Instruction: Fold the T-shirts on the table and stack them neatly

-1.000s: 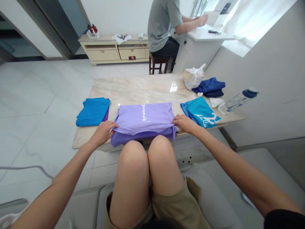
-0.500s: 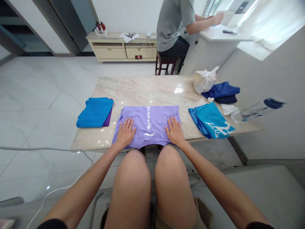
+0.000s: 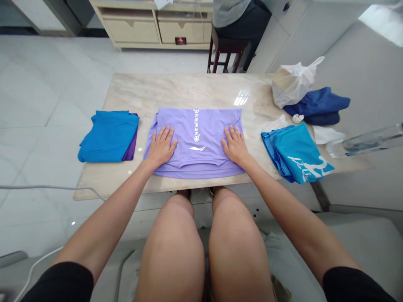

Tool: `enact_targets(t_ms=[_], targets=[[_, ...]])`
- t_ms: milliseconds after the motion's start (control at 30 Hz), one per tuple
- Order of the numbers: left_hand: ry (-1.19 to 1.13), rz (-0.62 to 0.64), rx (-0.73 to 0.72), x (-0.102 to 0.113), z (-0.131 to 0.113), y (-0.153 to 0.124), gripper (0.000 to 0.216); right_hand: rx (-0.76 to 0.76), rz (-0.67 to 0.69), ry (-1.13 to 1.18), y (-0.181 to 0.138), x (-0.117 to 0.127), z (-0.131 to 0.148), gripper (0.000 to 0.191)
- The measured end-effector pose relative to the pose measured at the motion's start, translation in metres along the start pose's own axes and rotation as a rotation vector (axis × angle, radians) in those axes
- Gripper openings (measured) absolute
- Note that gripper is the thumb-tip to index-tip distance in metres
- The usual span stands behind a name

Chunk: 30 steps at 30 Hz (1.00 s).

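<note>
A light purple T-shirt point(image 3: 201, 126) with white lettering and a white logo lies folded in half on the marble-patterned table point(image 3: 176, 90), its neckline toward me. My left hand point(image 3: 162, 146) rests flat on its left part, fingers spread. On the right part my right hand point(image 3: 234, 144) also presses flat, fingers apart. To the left is a folded blue garment point(image 3: 108, 136) on top of a dark purple one point(image 3: 130, 147). A folded teal-blue garment point(image 3: 296, 147) with a white print lies to the right.
A tied white plastic bag point(image 3: 292, 84), dark blue cloth point(image 3: 324, 105), crumpled tissue point(image 3: 298, 118) and a clear bottle point(image 3: 374, 140) occupy the table's right end. Beyond the table, a person in dark trousers point(image 3: 245, 21) sits on a stool point(image 3: 227, 46) near a cream cabinet point(image 3: 132, 30).
The view has tilted down toward the table. The purple shirt has shifted away from the near edge, and its lower hem now shows below the neckline. Both hands stay flat on it.
</note>
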State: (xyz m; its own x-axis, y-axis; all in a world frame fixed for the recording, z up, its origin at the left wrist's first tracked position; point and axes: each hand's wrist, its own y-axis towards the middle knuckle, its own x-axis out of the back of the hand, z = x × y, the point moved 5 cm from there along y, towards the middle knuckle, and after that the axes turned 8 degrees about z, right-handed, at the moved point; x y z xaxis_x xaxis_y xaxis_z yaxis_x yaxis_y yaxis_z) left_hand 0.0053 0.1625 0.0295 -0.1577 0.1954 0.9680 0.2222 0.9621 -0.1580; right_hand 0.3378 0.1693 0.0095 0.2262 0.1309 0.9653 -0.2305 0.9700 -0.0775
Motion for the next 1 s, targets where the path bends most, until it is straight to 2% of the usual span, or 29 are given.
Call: enact_targets(t_ms=[67, 133, 233, 300, 367, 467, 567, 700, 800, 1000], targets=[[-0.009, 0.007, 0.005, 0.001, -0.007, -0.028, 0.068, 0.035, 0.019, 0.007, -0.027, 0.002, 0.008, 0.067], [-0.054, -0.014, 0.018, 0.003, -0.012, -0.067, 0.065, 0.096, 0.077, 0.042, -0.065, 0.003, 0.015, 0.065], [-0.327, -0.093, 0.090, 0.015, -0.013, -0.132, 0.063, 0.100, 0.125, 0.201, -0.129, 0.009, 0.019, 0.060], [-0.592, -0.077, 0.108, 0.030, -0.020, -0.171, 0.059, 0.019, 0.087, 0.432, -0.167, 0.022, 0.022, 0.057], [-0.828, -0.005, 0.096, 0.050, -0.038, -0.203, 0.059, -0.048, 0.055, 0.753, -0.196, 0.039, 0.034, 0.058], [-0.943, 0.039, -0.015, 0.085, -0.082, -0.238, 0.057, 0.031, 0.080, 1.072, -0.223, 0.072, 0.076, 0.057], [-0.738, -0.077, -0.124, 0.109, -0.122, -0.261, 0.041, 0.187, 0.061, 0.998, -0.238, 0.105, 0.122, 0.042], [-0.443, -0.242, -0.120, 0.112, -0.148, -0.276, 0.032, 0.221, -0.072, 0.606, -0.251, 0.129, 0.156, 0.024], [-0.313, -0.272, -0.069, 0.110, -0.153, -0.279, 0.033, 0.176, -0.142, 0.426, -0.256, 0.132, 0.163, 0.023], [-0.190, -0.177, 0.009, 0.116, -0.154, -0.278, 0.031, 0.152, -0.148, 0.377, -0.254, 0.129, 0.161, 0.027]])
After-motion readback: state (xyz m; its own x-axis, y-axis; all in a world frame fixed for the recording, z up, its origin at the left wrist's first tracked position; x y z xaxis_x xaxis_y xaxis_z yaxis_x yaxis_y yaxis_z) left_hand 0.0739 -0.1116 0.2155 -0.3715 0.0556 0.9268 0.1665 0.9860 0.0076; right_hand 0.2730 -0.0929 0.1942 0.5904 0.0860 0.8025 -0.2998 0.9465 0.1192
